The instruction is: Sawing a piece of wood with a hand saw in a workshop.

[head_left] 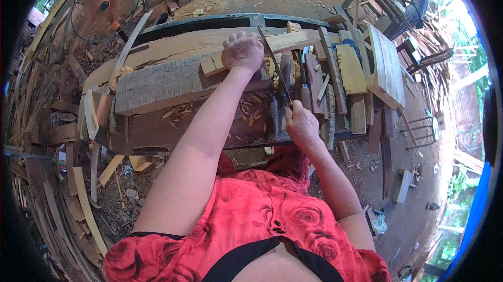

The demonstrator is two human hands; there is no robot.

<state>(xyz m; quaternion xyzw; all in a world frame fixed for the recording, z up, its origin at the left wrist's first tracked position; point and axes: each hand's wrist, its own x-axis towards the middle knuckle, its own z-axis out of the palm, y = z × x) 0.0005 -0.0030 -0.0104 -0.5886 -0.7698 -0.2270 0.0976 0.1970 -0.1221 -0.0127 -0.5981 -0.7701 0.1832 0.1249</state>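
Note:
My left hand point(243, 51) is closed over a pale wood strip point(291, 42), pressing it down across a thick, rough-faced timber block point(167, 85). One end of the strip point(212, 65) sticks out to the left of that hand. In my right hand point(302, 125), nearer my body, is the handle of a narrow saw point(276, 62). Its long dark blade slants away to the far left and crosses the strip just right of my left knuckles. The blade's teeth are too fine to make out. Beside the blade lie chisel-like tools with dark and grey handles point(305, 96).
Several offcuts and a yellowish board point(351, 69) crowd the bench's right side, by a pale box-like wood piece point(386, 67). Shavings point(251, 106) lie below the block. A caged fan point(104, 5) stands far left. Another person point(416, 2) is at the far right among stacked wood.

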